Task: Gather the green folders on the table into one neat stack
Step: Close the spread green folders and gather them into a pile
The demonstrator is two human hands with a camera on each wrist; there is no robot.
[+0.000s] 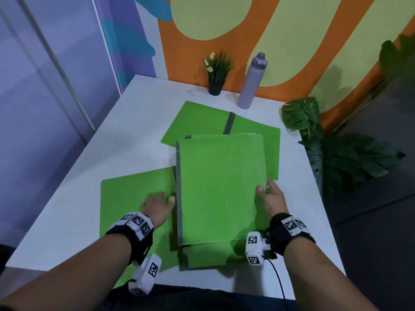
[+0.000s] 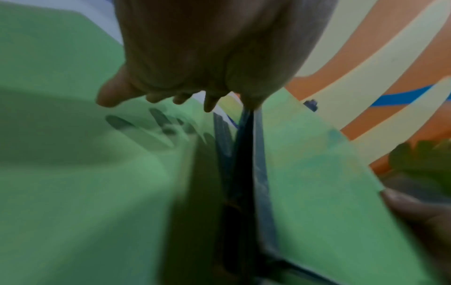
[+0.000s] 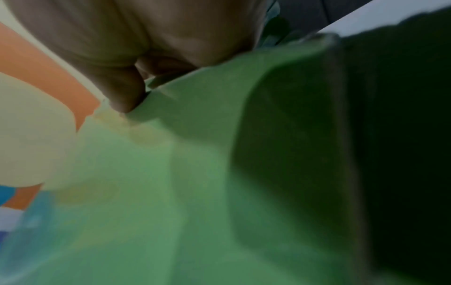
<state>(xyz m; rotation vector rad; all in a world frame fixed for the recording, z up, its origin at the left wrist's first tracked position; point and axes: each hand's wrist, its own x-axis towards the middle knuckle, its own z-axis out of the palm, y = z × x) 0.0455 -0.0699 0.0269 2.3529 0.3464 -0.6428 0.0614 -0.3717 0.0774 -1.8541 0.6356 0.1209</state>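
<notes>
We note right hand [image 1: 270,198] pinching top folder [image 1: 221,189] at right edge; left hand [image 1: 157,206] flat, fingers straight, on left folder [image 1: 132,194]; long axis runs away from us.

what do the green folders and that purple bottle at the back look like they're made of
Green folder, held by the right hand: probably matte card or thin plastic; flat, with a dull sheen, scuffed pale edges and a grey spine strip. The look leaves it open.
Purple bottle: likely coated metal or hard plastic; smooth, even satin surface with a soft highlight, and a darker lid that looks like moulded plastic.
</notes>
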